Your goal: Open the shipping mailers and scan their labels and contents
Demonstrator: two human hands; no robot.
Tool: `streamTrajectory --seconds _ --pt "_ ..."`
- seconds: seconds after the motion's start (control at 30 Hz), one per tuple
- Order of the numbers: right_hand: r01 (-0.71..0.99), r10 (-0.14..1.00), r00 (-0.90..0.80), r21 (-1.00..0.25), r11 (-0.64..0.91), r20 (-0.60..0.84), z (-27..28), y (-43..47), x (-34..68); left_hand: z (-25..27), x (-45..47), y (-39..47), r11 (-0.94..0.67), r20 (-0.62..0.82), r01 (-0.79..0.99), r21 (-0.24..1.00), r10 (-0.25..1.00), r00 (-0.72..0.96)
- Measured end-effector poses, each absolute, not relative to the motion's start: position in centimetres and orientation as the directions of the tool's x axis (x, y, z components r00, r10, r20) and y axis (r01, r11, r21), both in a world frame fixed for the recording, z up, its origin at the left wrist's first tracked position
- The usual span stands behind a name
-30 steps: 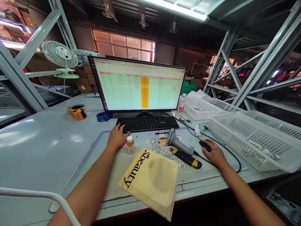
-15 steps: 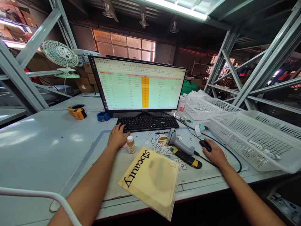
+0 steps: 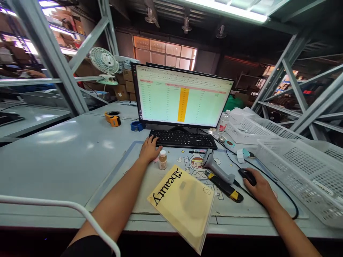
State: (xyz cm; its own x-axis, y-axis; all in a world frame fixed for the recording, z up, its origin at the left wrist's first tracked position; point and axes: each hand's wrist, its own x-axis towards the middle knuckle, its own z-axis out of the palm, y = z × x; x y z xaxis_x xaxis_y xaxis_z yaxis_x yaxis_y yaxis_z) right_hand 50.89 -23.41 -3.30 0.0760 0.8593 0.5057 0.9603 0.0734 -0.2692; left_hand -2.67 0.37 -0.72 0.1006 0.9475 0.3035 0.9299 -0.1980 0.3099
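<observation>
My left hand [image 3: 149, 150] lies at the left end of the black keyboard [image 3: 184, 139], fingers stretched out over its keys and thumb apart. Just right of the thumb stands a small white-capped bottle [image 3: 163, 160]. My right hand [image 3: 259, 187] is wrapped over a black computer mouse [image 3: 247, 176] on the printed desk mat. Between the hands lie a grey barcode scanner [image 3: 218, 169], a black-and-yellow utility knife [image 3: 225, 187] and a yellow "beauty" zip bag [image 3: 184, 205], which overhangs the table edge. Behind the keyboard a monitor [image 3: 158, 96] shows a spreadsheet with an orange column.
White perforated baskets [image 3: 294, 167] stand on the right, with a plastic bottle [image 3: 223, 121] behind. Label rolls [image 3: 241, 155] lie near the mouse. Orange tape dispenser [image 3: 114, 119] and blue tape [image 3: 137, 126] sit left. A white tube [image 3: 66, 204] crosses the lower left.
The camera view has turned left, so everything sits further right in the picture. The spreadsheet rows on the monitor look different. Both hands stay at the keyboard and the mouse.
</observation>
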Motion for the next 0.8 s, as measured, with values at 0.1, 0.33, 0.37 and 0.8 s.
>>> streamTrajectory --seconds 0.1,0.33,0.37,0.8 --pt "0.962 0.852 0.039 -0.249 0.109 0.523 -3.9 -23.2 51.6 -0.6 -2.6 0.1 -0.201 0.313 0.929 0.311 0.944 0.099" --pt "0.968 0.831 0.018 -0.217 0.123 0.555 -4.8 -22.9 52.6 -0.6 -2.5 0.0 -0.193 0.310 0.933 0.303 0.946 0.095" --pt "0.969 0.832 0.022 -0.218 0.119 0.554 -4.8 -22.9 52.6 -0.6 -2.4 0.0 -0.195 0.307 0.934 0.300 0.947 0.099" --pt "0.986 0.843 0.079 -0.167 0.013 0.532 -4.4 -22.3 52.9 0.0 -1.5 -0.9 -0.226 0.258 0.928 0.298 0.955 0.150"
